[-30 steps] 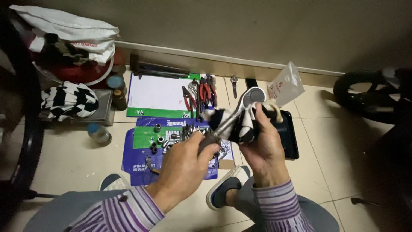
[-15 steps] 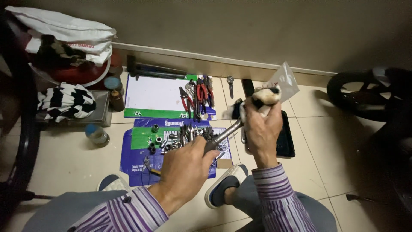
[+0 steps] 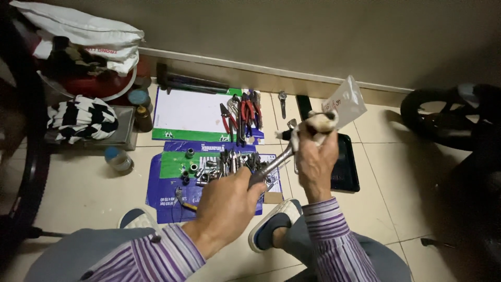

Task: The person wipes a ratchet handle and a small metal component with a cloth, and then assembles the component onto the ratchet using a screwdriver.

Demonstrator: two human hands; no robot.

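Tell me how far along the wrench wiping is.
Done: tools laid out on the flattened cartons. In hand: left hand grips the wrench handle; right hand wraps a dirty rag around its head. Left: sockets and pliers lie untouched.

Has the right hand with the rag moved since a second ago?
Yes. The right hand has risen toward the wall's baseboard, its rag now above the black tray.
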